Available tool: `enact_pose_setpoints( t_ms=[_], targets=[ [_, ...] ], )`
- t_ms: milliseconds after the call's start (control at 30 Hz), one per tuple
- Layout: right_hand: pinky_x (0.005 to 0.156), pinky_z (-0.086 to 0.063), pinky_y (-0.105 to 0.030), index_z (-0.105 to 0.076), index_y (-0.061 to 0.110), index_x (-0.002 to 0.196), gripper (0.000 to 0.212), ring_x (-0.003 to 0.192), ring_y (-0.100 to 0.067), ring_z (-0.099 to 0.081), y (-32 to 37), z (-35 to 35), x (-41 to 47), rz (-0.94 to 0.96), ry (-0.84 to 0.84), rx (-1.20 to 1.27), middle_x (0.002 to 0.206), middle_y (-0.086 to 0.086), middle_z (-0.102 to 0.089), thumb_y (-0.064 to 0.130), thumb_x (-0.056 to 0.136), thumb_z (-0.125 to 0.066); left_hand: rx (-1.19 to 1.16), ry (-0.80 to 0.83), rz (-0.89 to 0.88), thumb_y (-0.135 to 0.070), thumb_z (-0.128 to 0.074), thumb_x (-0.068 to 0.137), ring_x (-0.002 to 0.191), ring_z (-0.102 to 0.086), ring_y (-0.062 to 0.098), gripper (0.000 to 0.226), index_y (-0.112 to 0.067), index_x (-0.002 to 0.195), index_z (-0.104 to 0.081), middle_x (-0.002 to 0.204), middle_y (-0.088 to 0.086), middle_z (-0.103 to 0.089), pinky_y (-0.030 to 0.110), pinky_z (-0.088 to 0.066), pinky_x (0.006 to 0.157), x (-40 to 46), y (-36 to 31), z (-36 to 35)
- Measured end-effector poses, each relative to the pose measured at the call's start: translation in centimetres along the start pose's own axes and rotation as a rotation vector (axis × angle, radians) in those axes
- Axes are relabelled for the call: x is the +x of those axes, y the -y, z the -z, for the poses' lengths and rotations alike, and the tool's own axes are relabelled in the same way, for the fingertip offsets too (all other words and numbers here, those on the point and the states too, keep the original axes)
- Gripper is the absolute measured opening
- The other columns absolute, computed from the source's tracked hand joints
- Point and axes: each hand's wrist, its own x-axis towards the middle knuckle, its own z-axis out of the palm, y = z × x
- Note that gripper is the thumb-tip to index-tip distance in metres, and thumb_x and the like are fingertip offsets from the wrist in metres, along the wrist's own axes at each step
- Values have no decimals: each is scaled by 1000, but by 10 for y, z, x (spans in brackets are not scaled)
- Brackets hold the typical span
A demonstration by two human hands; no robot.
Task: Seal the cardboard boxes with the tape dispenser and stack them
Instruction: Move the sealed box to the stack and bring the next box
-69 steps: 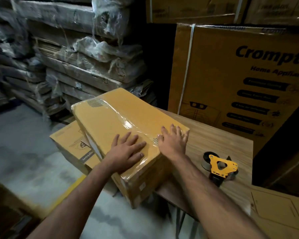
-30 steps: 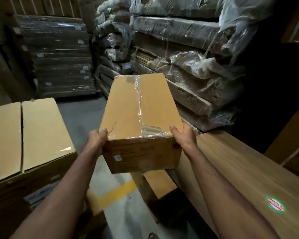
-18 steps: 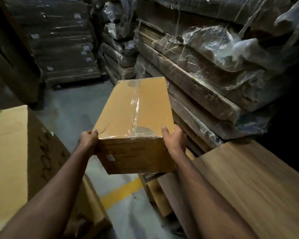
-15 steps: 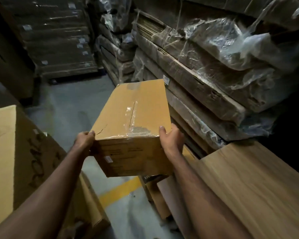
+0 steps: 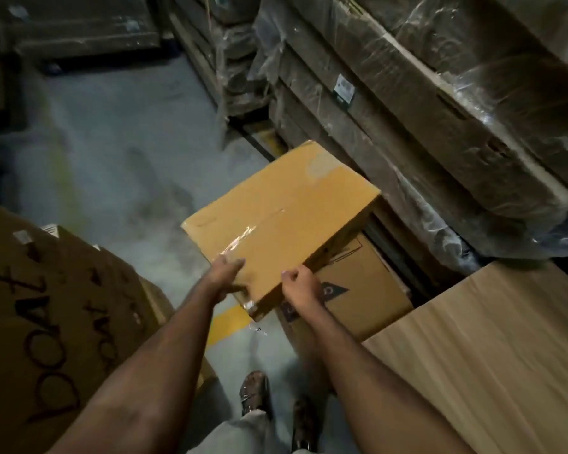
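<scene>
Holding a taped cardboard box (image 5: 282, 217) by its near end, long axis running away and to the right, above a printed box (image 5: 358, 290) on the floor. Left hand (image 5: 227, 273) gripping the near corner; right hand (image 5: 300, 286) curling onto the edge, grip probably underneath. Reading "boAt" on the left-side carton (image 5: 46, 322).

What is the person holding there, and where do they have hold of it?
A taped cardboard box, held at its near end: left hand on the left corner, right hand on the right edge.
</scene>
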Motion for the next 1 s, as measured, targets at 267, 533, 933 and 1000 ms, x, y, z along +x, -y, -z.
enact_pose_setpoints(
  t_ms=[267, 533, 933, 1000],
  targets=[
    [112, -37, -43, -41, 23, 149, 54, 140, -33, -32, -3, 16, 93, 184, 114, -447, 155, -13, -33, 30, 96, -53, 464, -326, 33, -27, -71, 86, 136, -34, 39, 81, -1, 148, -26, 152, 19, -25, 43, -36, 111, 20, 37, -33],
    [114, -23, -60, -7, 33, 158, 79, 151, -36, 13, -35, -4, 106, 101, 336, -782, 163, -16, 21, 39, 97, -55, 315, -459, 46, -27, -55, 93, 132, -29, 38, 48, -7, 136, -48, 154, 11, -25, 41, -34, 102, 43, 32, -38],
    [114, -27, -56, -4, 29, 158, 79, 151, -34, 12, -32, -7, 125, 108, 220, -735, 164, -14, 16, 40, 98, -54, 487, -99, -355, -13, -46, 98, 137, -40, 33, 40, -11, 136, -58, 140, 13, -56, 37, -24, 119, 93, -9, -22],
    [114, -27, -56, -4, 29, 158, 79, 151, -34, 11, -30, -8, 125, 104, 224, -740, 164, -14, 16, 40, 98, -54, 544, -101, -415, -8, -49, 98, 140, -39, 31, 35, -10, 130, -64, 145, 15, -52, 30, -19, 115, 95, -1, -20]
  ],
)
